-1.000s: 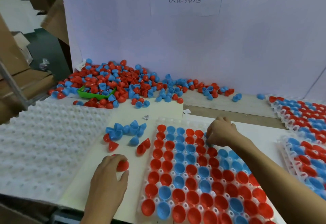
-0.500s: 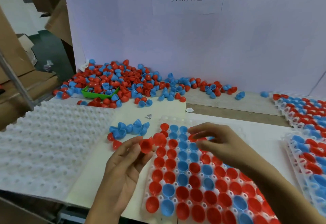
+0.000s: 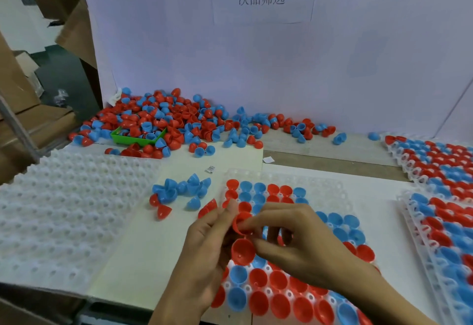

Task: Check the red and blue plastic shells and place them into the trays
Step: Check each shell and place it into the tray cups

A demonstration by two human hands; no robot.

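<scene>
My left hand (image 3: 204,253) and my right hand (image 3: 289,242) meet over the clear tray (image 3: 330,189), which is mostly filled with red and blue shells. Between them are two red shells: a lower one (image 3: 243,251) facing me with its hollow side, and an upper one (image 3: 240,222) pinched at its rim by my right thumb and finger. My left fingers hold the lower shell from the left. A small cluster of loose blue and red shells (image 3: 179,192) lies left of the tray.
A big heap of red and blue shells (image 3: 179,122) with a green bin (image 3: 135,139) lies against the white back wall. White empty dimpled trays (image 3: 64,212) lie at the left. Filled trays (image 3: 440,168) are stacked at the right. Cardboard boxes stand far left.
My left hand picked red shells off the board and rose over the tray. My right hand left the tray's far rows and came in to grip a red shell with it.
</scene>
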